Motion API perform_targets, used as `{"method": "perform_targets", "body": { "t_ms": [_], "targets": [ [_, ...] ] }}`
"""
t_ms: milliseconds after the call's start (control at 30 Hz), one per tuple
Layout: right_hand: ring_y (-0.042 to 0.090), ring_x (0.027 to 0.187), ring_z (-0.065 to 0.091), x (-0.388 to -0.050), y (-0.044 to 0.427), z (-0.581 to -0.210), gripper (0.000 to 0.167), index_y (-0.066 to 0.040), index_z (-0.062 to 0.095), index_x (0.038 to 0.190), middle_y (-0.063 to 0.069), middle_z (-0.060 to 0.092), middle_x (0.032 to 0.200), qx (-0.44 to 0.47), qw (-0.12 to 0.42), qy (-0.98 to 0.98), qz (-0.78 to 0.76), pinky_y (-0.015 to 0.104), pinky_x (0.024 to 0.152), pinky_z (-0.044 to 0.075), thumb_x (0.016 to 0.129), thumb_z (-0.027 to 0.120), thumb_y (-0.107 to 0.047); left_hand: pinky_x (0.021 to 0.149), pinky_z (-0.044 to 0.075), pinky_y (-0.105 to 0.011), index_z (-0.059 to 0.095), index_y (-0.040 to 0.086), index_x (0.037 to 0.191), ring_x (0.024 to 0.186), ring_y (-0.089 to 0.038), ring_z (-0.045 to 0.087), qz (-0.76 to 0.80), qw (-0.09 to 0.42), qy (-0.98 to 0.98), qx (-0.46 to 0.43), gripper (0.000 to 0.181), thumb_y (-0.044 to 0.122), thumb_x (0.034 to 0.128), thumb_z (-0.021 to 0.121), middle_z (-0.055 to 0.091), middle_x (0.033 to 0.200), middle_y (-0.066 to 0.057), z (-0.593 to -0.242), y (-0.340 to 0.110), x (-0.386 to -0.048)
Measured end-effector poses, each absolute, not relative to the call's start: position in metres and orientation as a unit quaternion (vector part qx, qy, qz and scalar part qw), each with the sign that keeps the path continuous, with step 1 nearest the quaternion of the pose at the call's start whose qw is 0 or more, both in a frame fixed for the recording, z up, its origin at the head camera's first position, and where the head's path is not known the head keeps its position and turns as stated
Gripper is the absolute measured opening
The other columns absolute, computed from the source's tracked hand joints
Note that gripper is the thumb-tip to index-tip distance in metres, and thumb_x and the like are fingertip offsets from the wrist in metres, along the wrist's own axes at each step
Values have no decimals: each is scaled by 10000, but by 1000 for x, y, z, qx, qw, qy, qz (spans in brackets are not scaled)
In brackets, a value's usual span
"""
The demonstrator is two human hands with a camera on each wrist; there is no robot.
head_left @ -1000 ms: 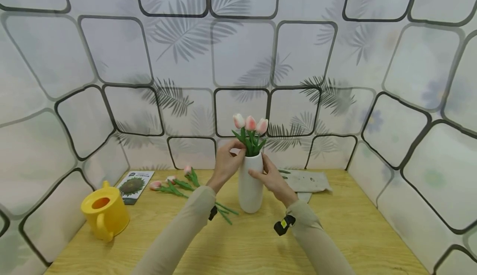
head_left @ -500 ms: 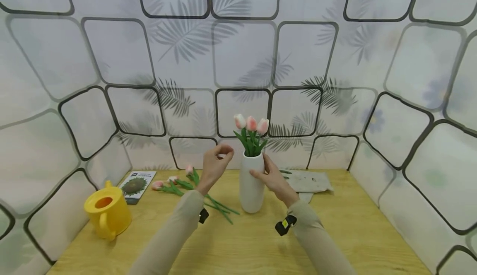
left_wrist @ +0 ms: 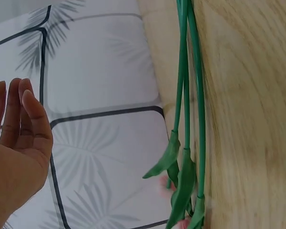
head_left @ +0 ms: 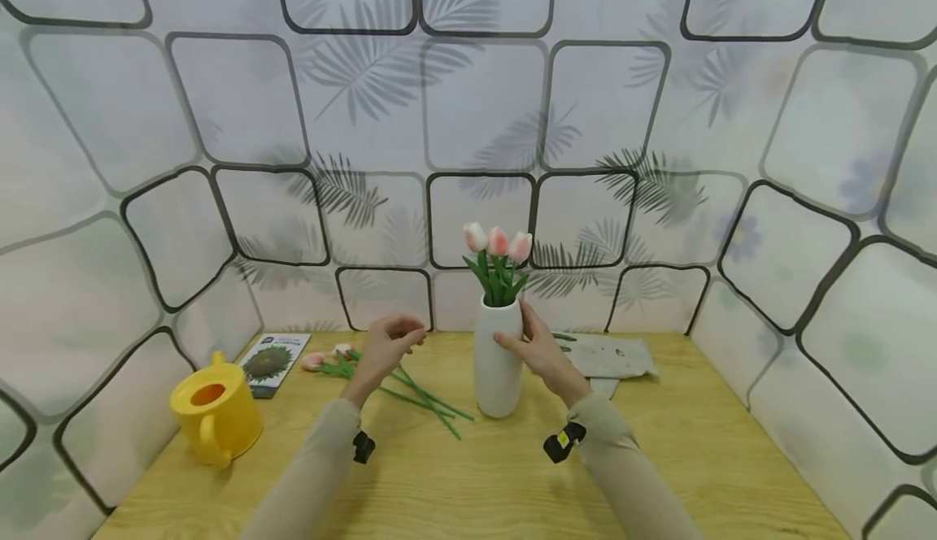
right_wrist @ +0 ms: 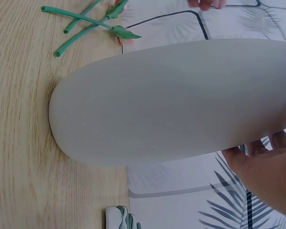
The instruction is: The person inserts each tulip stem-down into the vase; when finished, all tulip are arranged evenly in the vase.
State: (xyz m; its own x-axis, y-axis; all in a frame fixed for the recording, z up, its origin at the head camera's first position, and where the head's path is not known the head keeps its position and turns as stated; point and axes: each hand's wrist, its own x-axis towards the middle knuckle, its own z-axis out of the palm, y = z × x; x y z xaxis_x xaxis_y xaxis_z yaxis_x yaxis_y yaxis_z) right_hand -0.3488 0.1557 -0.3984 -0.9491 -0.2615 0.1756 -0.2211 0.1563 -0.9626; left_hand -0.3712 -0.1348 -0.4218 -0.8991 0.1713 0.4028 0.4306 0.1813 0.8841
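Observation:
A tall white vase (head_left: 498, 369) stands upright on the table with several pink-and-white tulips (head_left: 498, 243) in its mouth. My right hand (head_left: 543, 354) grips the vase high on its right side, thumb in front; in the right wrist view the vase (right_wrist: 171, 102) hides most of the fingertips. To the left, my left hand (head_left: 384, 351) hovers above the table, fingers loosely bent and holding nothing. Under and beside it lie several loose tulips (head_left: 424, 398), their stems crossing and pointing towards the vase. In the left wrist view their green stems (left_wrist: 200, 119) lie apart from the hand (left_wrist: 21, 152).
A yellow watering can (head_left: 220, 422) is at the left of the table. Behind it lies a packet with a sunflower picture (head_left: 269, 363). Pale fabric with green parts (head_left: 615, 356), perhaps gloves, lies behind the right hand. Patterned walls (head_left: 483, 101) enclose the table.
The left hand has let go near the tulips at the vase's mouth and moved left and down, over the loose tulips. The right hand has stayed on the vase.

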Motion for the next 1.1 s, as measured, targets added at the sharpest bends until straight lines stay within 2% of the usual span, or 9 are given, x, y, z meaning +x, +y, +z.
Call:
{"method": "perform_targets", "body": {
  "t_ms": [100,167,367,467,600,733,900,967,1100],
  "targets": [
    [329,1490,225,-349,156,-398,876,-169,66,1588,118,198,1628,-158,24,759,-631,580,1176,252,953,661,-271,661,567,-299,686,17,1054,899,-359,667,-613,103,-762,-184,202,184,941,677,695,1005,-237,-427,-147,-372],
    [340,1493,209,-345,156,-392,874,-147,51,1588,134,182,1631,-159,30,760,-630,584,1177,246,960,651,-247,660,565,-297,689,23,1041,893,-352,668,-615,99,-763,-174,195,190,941,678,707,976,-199,-429,-154,-372],
    [355,1480,241,-329,154,-374,843,-104,65,1584,165,210,1617,-161,35,768,-619,577,1164,282,970,633,-209,705,583,-371,696,35,1036,824,-218,680,-609,73,-778,-140,178,181,936,680,719,911,-70,-439,-170,-372],
    [354,1478,247,-326,153,-372,838,-105,63,1584,165,213,1615,-162,36,768,-618,574,1165,282,973,627,-216,729,583,-407,694,11,1055,815,-191,683,-603,61,-785,-127,207,179,934,683,718,947,-137,-446,-175,-372],
    [358,1482,235,-323,153,-370,840,-100,56,1583,169,203,1617,-165,37,768,-618,577,1170,270,976,624,-222,757,580,-461,691,-15,1078,873,-264,686,-593,52,-793,-126,250,188,932,688,698,1009,-230,-455,-177,-375],
    [352,1486,226,-323,153,-369,846,-103,56,1583,164,199,1620,-164,37,768,-618,575,1172,268,974,628,-231,775,573,-497,693,-8,1095,921,-305,670,-589,43,-799,-114,251,183,932,687,699,1018,-208,-461,-179,-378],
    [352,1486,225,-322,153,-368,849,-100,50,1583,163,196,1621,-162,40,767,-620,574,1172,269,974,628,-229,762,582,-449,643,-51,1187,978,-328,657,-584,20,-806,-96,326,170,949,661,688,1076,-178,-470,-180,-386],
    [352,1486,224,-321,153,-368,853,-100,46,1584,162,195,1621,-161,41,767,-620,573,1173,268,974,628,-230,758,585,-428,616,-73,1221,996,-337,652,-583,16,-807,-94,358,165,955,650,679,1104,-184,-473,-181,-389],
    [355,1486,223,-321,153,-368,856,-100,43,1584,163,193,1622,-159,42,767,-620,575,1172,268,974,629,-230,774,584,-456,593,-97,1233,1025,-390,632,-586,6,-806,-85,349,134,973,616,652,1146,-244,-471,-178,-386]
  ]
}}
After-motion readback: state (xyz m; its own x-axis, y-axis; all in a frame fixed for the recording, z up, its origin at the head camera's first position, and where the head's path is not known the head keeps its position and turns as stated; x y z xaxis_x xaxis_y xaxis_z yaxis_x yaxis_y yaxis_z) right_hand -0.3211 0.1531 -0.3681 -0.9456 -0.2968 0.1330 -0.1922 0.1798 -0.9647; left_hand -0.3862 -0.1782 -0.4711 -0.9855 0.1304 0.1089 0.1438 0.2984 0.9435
